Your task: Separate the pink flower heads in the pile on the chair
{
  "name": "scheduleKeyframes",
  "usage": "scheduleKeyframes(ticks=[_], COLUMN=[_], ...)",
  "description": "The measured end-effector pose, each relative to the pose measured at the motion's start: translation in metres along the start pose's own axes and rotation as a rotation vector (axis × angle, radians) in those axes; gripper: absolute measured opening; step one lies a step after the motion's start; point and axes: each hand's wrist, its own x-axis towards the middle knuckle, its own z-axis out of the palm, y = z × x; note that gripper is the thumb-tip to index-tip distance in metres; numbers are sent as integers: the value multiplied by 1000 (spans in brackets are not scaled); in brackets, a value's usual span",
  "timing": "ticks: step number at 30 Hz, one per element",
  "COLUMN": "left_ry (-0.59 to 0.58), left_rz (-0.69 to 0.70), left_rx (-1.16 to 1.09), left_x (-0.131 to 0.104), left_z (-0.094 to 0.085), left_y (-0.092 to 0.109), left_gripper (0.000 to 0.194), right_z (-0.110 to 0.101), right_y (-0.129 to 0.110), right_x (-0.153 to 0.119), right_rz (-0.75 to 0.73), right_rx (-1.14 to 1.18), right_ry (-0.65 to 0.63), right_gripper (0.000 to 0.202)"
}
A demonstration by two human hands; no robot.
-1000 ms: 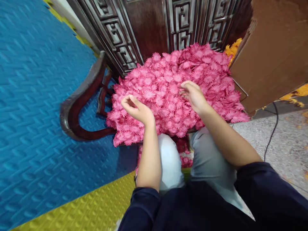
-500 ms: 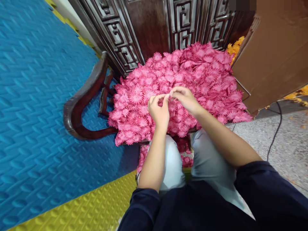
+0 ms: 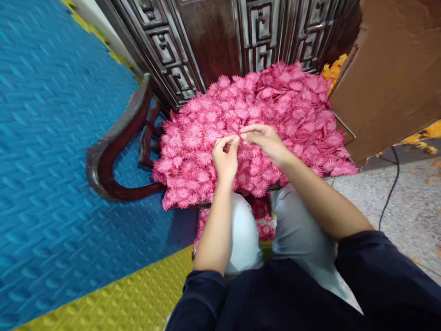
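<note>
Over a broad heap of pink artificial flower heads (image 3: 193, 138), my two hands meet almost fingertip to fingertip. My left hand (image 3: 225, 155) pinches thumb against forefinger, its other fingers curled. Close beside it on the right, my right hand (image 3: 265, 140) also has thumb and fingers drawn together in a pinch. Something thin and pinkish seems to show between the fingertips, but it is too small to name against the pink behind it. The flower heads are flat, layered and many-petalled, piled on a dark wooden seat.
A curved wooden armrest (image 3: 99, 170) stands at the left, and a carved chair back (image 3: 220, 41) rises behind the heap. A cardboard box (image 3: 389, 78) leans in at the right, with orange flowers (image 3: 332, 71) behind it. A black cable (image 3: 391, 193) crosses the floor. Blue matting (image 3: 51, 161) spreads left.
My fingertips have shifted slightly while staying close together; the left hand's pinch is tilted a little more upright. The whole view has drifted slightly.
</note>
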Motion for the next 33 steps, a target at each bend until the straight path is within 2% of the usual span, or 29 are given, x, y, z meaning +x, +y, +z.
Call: scheduleKeyframes(ticks=[5, 17, 25, 33], left_ry=[-1, -26, -33, -81], left_rz=[23, 33, 11, 50], left_rx=[24, -27, -3, -2], left_x=[0, -1, -1, -1], left_z=[-1, 0, 0, -1], left_y=[1, 3, 2, 9], left_gripper=[13, 12, 9, 3], right_z=[2, 1, -4, -5], right_y=[-2, -3, 1, 2], right_x=[-1, 1, 2, 3], right_rz=[66, 61, 65, 148], right_rx=[82, 60, 110, 236], right_ry=[24, 85, 48, 13], right_gripper=[35, 18, 22, 21])
